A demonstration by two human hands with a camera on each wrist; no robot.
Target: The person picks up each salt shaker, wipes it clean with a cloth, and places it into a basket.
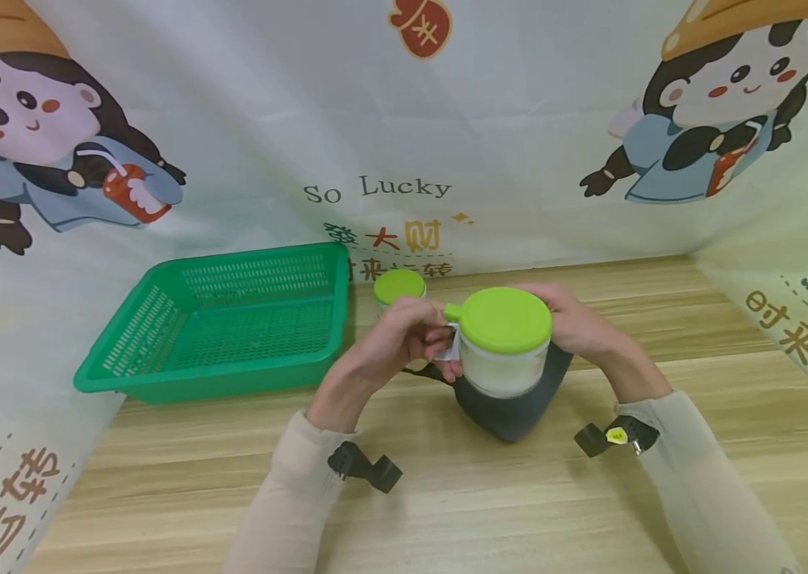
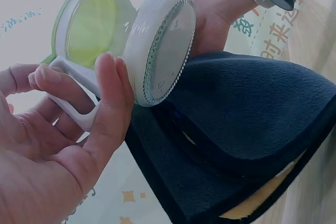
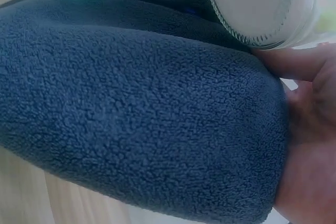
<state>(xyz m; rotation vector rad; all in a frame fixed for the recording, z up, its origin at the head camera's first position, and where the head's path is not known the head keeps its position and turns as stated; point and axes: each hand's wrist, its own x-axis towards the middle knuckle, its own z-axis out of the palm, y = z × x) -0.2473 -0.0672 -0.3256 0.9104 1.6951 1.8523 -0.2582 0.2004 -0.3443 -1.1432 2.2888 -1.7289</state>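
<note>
A clear jar with a bright green lid and a white handle is held above the table. My left hand holds it by the handle, fingers hooked through the loop. The left wrist view shows its ridged glass base and whitish lower part. A dark blue-grey fleecy cloth with a black edge hangs folded beneath and beside the jar. My right hand grips that cloth against the jar's far right side. The jar hides most of the right fingers in the head view.
A second green-lidded jar stands behind my left hand, partly covered by it. To the left, a green plastic basket sits on the wooden table. A printed sheet forms the back and side walls.
</note>
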